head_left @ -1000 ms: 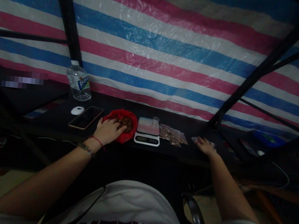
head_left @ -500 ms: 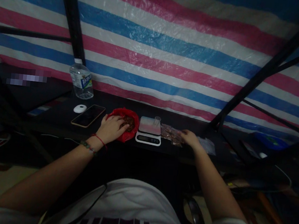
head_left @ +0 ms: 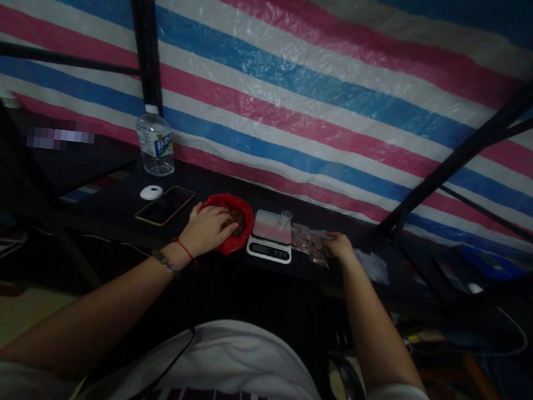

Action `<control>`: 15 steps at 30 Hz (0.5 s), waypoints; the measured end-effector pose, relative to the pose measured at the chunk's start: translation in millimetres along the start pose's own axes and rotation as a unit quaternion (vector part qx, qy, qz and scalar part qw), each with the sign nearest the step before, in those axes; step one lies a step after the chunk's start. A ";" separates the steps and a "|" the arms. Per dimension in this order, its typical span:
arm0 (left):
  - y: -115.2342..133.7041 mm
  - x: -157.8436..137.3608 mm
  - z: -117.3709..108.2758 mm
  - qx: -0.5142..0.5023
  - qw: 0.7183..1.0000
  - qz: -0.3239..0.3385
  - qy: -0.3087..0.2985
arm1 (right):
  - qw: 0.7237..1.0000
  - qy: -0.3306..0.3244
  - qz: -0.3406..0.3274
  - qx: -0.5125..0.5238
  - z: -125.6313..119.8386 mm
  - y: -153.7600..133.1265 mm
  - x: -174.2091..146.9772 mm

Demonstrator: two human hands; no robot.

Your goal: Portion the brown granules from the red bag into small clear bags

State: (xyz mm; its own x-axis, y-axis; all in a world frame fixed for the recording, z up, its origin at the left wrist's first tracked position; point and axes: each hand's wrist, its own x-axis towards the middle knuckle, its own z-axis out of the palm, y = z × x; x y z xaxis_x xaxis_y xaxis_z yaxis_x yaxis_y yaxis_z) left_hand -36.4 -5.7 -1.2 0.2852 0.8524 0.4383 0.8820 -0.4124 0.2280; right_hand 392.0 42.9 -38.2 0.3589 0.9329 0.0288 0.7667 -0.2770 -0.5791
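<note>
My left hand (head_left: 209, 227) lies over a red plastic bag (head_left: 237, 246), its fingers spread on the small brown pieces (head_left: 238, 221) inside. What is under the fingertips is hidden. To the right of the bag stands a white digital scale (head_left: 269, 252), with a small clear cup (head_left: 285, 219) on its plate. My right hand (head_left: 339, 245) has its fingers closed at the edge of small clear plastic bags (head_left: 310, 243) that hold something brown. These bags lie beside the scale. Right of that hand lie more clear plastic bags (head_left: 372, 267), which look flat.
A phone (head_left: 166, 205), a white round object (head_left: 151, 192) and a clear plastic bottle (head_left: 156, 142) stand or lie on the dark table (head_left: 211, 178) at left. A striped sheet (head_left: 278, 98) hangs behind. Dark metal posts (head_left: 145, 38) rise on both sides. A blue item (head_left: 490, 264) lies far right.
The view has shifted slightly, so everything sits a little further right. My right hand has moved slightly left relative to the small bags. My left hand stays on the red bag.
</note>
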 end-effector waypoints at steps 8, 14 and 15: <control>25.0 -6.0 -17.0 -0.224 0.973 0.047 0.000 | 0.910 0.044 -0.216 0.351 -33.1 -84.5 -50.8; 39.2 -12.1 -18.9 -0.484 0.862 -0.021 -0.148 | 0.850 -0.190 -0.301 0.389 -15.1 -159.8 -121.6; 39.0 -12.5 -18.8 -0.500 0.849 -0.020 -0.170 | 0.845 -0.215 -0.302 0.384 -10.3 -165.6 -128.9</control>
State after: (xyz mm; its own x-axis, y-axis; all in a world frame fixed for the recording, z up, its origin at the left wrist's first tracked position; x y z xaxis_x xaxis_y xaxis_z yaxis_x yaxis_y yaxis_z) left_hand -12.6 -38.4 18.6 0.5046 0.8454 0.1751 0.1827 -0.3028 0.9354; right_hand 224.2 -33.9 62.3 -0.3283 0.8940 0.3048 0.1091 0.3565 -0.9279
